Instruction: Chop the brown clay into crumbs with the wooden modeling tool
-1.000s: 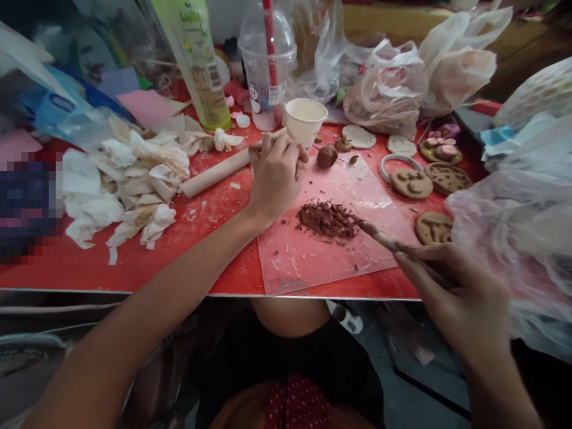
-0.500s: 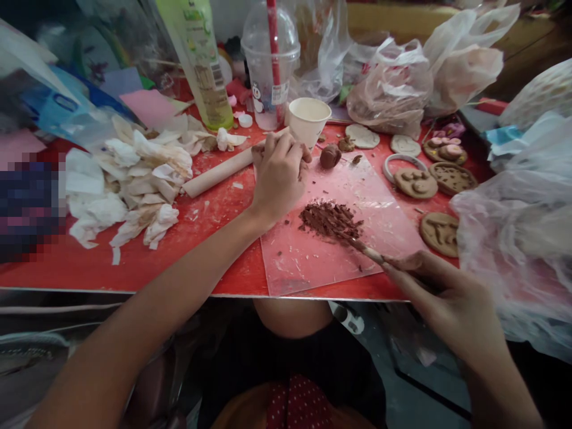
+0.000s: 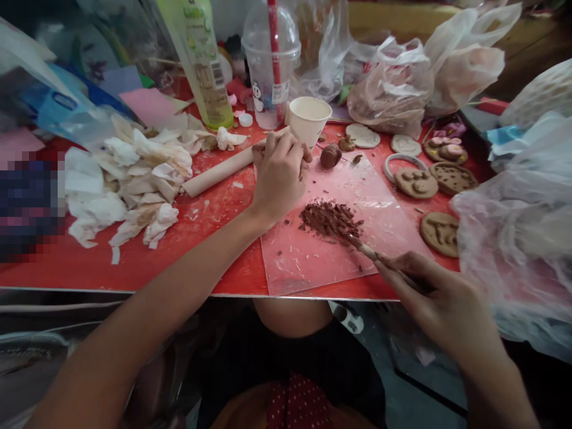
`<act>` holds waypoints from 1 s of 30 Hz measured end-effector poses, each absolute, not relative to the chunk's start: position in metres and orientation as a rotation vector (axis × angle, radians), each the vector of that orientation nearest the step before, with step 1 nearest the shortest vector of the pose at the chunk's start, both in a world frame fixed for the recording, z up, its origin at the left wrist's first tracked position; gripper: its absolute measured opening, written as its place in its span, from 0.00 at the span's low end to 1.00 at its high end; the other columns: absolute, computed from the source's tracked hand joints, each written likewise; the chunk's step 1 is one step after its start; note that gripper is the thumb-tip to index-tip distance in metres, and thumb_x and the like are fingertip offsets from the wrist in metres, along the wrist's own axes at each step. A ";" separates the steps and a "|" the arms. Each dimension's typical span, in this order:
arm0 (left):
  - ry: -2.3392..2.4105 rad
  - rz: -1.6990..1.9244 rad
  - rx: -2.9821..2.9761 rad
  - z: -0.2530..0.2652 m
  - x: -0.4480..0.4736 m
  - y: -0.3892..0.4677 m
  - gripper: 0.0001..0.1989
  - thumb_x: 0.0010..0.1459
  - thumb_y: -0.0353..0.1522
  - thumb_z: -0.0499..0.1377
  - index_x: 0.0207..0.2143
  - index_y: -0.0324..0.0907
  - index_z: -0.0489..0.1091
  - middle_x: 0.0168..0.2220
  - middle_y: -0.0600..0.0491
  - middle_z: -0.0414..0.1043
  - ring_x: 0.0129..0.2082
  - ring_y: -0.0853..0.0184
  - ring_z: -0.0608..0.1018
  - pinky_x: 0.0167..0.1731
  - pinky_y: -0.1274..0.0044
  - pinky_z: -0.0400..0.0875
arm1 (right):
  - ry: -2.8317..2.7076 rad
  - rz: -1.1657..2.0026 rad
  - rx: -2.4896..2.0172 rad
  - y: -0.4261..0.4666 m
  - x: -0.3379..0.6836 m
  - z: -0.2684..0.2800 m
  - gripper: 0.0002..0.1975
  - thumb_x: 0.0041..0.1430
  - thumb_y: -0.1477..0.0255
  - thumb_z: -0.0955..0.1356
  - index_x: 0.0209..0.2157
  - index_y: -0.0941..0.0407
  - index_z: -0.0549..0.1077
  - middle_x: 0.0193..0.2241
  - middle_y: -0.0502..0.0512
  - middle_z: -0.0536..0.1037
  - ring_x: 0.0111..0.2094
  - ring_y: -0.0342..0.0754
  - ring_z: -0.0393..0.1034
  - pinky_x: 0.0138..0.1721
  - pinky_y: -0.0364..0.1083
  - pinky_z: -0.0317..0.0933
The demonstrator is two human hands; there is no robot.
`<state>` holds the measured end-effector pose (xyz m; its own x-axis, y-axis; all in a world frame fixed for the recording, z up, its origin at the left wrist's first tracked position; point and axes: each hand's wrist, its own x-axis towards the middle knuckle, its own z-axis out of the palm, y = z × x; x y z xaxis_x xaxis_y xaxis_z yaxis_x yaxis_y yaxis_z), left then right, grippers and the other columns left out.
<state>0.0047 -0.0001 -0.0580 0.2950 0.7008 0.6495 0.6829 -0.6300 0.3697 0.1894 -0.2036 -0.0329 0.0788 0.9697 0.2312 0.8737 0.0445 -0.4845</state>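
Crumbs (image 3: 329,218) amid tissues (image 3: 156,152), paper cup (image 3: 308,119), brown discs (image 3: 416,183)

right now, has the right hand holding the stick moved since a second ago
Yes: judged against the clear plastic sheet, the right hand has shifted left, and the tip of the stick sits at the near edge of the brown crumbs.

You can read no complete word, brand or number with certainty. On the yellow-green bottle (image 3: 206,101), you see large lettering near the top, too blurred to spell out, and a barcode panel (image 3: 215,76) lower on its side. On the clear cup (image 3: 267,113), you find a white sticker (image 3: 280,93) with illegible print. The blue packet (image 3: 50,107) shows you a pale-rimmed oval mark. Small dark print on the paper cup (image 3: 304,124) and red print on the plastic bag (image 3: 388,98) are likewise unreadable.
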 end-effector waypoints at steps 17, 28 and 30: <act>1.354 1.285 2.519 -0.055 0.004 -0.005 0.11 0.62 0.28 0.50 0.35 0.48 0.71 0.40 0.48 0.72 0.51 0.53 0.67 0.50 0.58 0.59 | -1.560 0.443 -1.814 -0.192 0.176 -0.042 0.11 0.58 0.65 0.67 0.25 0.55 0.69 0.20 0.48 0.73 0.20 0.40 0.62 0.20 0.40 0.56; 1.378 1.262 2.552 -0.058 0.007 0.002 0.08 0.61 0.27 0.51 0.32 0.46 0.67 0.39 0.49 0.71 0.48 0.56 0.65 0.47 0.60 0.55 | -1.519 0.410 -1.763 -0.195 0.179 -0.050 0.10 0.59 0.65 0.67 0.27 0.55 0.68 0.22 0.49 0.75 0.21 0.41 0.65 0.22 0.41 0.56; 1.362 1.284 2.550 -0.058 0.007 0.001 0.08 0.61 0.27 0.51 0.32 0.46 0.67 0.39 0.49 0.70 0.47 0.56 0.65 0.47 0.61 0.55 | -1.573 0.468 -1.794 -0.193 0.180 -0.045 0.11 0.60 0.63 0.66 0.28 0.55 0.69 0.24 0.50 0.77 0.22 0.42 0.67 0.23 0.41 0.58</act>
<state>0.0072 0.0014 -0.0579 0.2998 0.6852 0.6638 0.7032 -0.6289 0.3317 0.1800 -0.1929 -0.0453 0.1987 0.9649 0.1715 0.7140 -0.0226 -0.6998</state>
